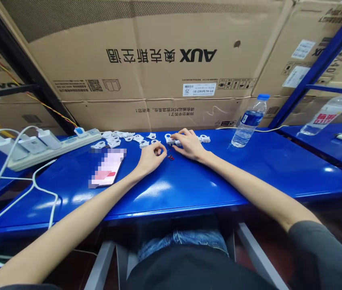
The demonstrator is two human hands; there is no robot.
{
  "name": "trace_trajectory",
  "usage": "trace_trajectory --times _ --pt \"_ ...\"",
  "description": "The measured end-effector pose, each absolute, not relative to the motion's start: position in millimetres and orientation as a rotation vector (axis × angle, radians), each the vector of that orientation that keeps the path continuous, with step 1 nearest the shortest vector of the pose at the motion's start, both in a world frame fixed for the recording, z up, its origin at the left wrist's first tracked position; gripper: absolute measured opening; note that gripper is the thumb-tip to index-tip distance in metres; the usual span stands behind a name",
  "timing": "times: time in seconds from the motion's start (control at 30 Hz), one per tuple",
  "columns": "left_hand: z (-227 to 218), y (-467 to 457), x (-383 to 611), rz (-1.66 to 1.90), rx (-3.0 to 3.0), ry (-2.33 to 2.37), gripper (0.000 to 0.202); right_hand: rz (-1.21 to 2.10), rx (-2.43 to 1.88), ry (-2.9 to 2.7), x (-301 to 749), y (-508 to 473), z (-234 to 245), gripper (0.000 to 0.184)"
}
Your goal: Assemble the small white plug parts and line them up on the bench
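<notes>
My left hand (152, 158) rests low over the blue table, thumb and forefinger pinched together; whatever sits between them is too small to make out. Just beside it, my right hand (189, 146) curls its fingers around a white plug-like piece with a ring handle (168, 139). Small red and black bits (171, 157) lie on the table between the two hands. Another white ringed piece (204, 139) shows beyond my right hand. To the left, several similar white pieces (113, 142) are scattered along the back of the table.
A phone (107, 168) lies left of my left forearm. At far left, a power strip (68, 145) holds white chargers (33, 144) with trailing cables (35, 181). Water bottles (249, 123) (326, 114) stand at right. Large cardboard boxes (147, 32) wall off the back of the blue table (171, 193).
</notes>
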State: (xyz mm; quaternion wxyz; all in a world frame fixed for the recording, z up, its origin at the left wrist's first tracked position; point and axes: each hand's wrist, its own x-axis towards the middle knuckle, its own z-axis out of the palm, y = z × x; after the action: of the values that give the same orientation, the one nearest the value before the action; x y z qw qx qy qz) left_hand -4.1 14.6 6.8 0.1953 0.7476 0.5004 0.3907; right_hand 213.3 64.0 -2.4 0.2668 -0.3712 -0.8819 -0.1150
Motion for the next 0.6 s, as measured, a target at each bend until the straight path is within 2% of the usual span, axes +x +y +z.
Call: trace_trajectory --times 0.6 --pt "2.3 14.4 -9.6 0.818 2.305 1.478 0.012 -0.176 -1.067 -2.387 205.0 69.1 -7.0 0.030"
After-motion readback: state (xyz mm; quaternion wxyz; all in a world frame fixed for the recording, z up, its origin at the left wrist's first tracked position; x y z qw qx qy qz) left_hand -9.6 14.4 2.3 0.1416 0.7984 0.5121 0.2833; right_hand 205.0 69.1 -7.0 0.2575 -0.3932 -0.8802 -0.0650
